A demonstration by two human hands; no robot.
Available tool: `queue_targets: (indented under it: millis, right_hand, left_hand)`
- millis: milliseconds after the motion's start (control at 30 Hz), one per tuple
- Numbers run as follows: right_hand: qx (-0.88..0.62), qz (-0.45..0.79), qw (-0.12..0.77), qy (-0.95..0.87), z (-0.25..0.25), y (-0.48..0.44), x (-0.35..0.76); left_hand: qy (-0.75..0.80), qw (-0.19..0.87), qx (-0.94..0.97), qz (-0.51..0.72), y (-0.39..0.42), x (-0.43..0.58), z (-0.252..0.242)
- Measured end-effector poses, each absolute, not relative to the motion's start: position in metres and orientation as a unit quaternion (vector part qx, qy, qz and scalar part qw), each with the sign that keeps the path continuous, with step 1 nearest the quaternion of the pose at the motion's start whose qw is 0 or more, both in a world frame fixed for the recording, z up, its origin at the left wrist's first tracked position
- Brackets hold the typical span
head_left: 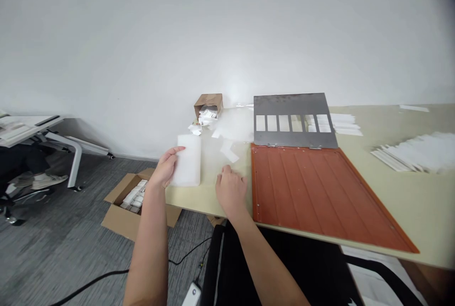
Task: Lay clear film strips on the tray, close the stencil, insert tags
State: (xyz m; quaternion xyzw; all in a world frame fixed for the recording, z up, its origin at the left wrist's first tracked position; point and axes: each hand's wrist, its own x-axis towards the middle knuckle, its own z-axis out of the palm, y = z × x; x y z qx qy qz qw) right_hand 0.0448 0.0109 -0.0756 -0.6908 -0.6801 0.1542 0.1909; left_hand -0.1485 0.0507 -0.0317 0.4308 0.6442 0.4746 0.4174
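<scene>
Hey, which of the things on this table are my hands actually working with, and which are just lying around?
In hand:
- left hand grips white block
- right hand rests flat on table, beside orange tray

Lying about:
- metal plate
- paper bag
- white strips
- cardboard box on floor

- Hands: two, a left hand [164, 168] and a right hand [231, 190].
- White block [188, 160]: one.
- Orange ribbed tray [320, 192]: one.
- Grey metal plate [293, 118]: one, with six cut-out windows.
- Cardboard boxes: two, a floor box [122, 211] and a tipped box [208, 102] on the surface [426, 201].
- Loose white slips: too many and too blurred to count.
</scene>
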Motion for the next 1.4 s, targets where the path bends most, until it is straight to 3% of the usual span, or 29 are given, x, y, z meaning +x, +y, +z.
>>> queue_targets:
  millis: [133, 400, 633, 867, 1000, 1167, 1400]
  right_hand:
    - [-0.644, 0.235, 0.282, -0.671, -0.071, 0.012, 0.04]
    - [-0.515, 0.274, 0.624, -0.521, -0.041, 0.004, 0.056]
    - [-0.446, 0.314, 0.774, -0.321, -0.031, -0.002, 0.195]
    - [-0.48, 0.376, 0.744, -0.275, -0.075, -0.02, 0.295]
    - [-0.487, 0.427, 0.712, -0.271, -0.079, -0.029, 0.317]
    - [-0.456, 0.45, 0.657, -0.397, -0.055, -0.021, 0.335]
    - [-0.373, 0.476, 0.5, -0.62, -0.008, 0.042, 0.359]
  left_hand:
    - [0.669, 0.367, 0.469, 0.445, 0.043, -0.145, -0.02]
    - [0.708, 0.191, 0.621, 0.277, 0.043, -0.102, 0.031]
    - [0.703, 0.198, 0.678, 0.088, 0.072, -0.011, -0.013]
    - [0.711, 0.191, 0.676, 0.02, 0.052, 0.053, -0.023]
    - [0.664, 0.16, 0.725, 0.086, 0.04, 0.07, -0.007]
    - [0.436, 0.298, 0.809, 0.258, 0.052, 0.101, 0.001]
    - [0.429, 0.488, 0.651, 0.393, 0.092, 0.122, 0.001]
